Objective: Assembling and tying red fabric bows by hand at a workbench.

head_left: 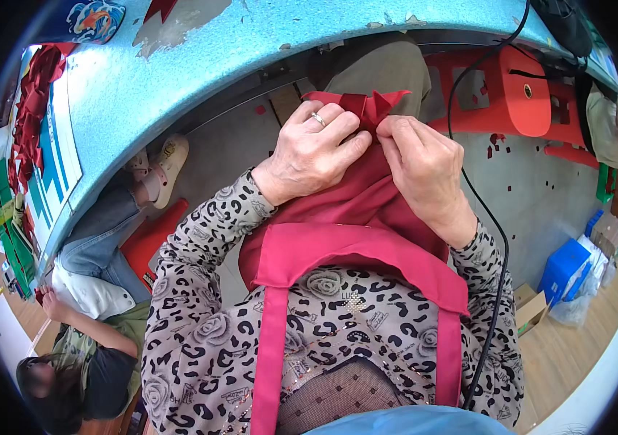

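A folded red ribbon [373,109] with pointed ends sits above my lap, over the dark pink apron [345,199]. My left hand [318,148], with a ring on one finger, has its fingers curled down over the left part of the ribbon. Its fingertips are partly hidden. My right hand [419,163] pinches the ribbon's lower right side between thumb and forefinger. The two hands are close together but apart. How the ribbon is folded under my left fingers cannot be made out.
A curved blue table [200,80] with worn patches lies ahead. Many dark red ribbons [34,109] are piled at its left. A black cable [494,225] hangs down on my right. A red chair [519,94], a blue box [564,272] and a seated person [99,348] are nearby.
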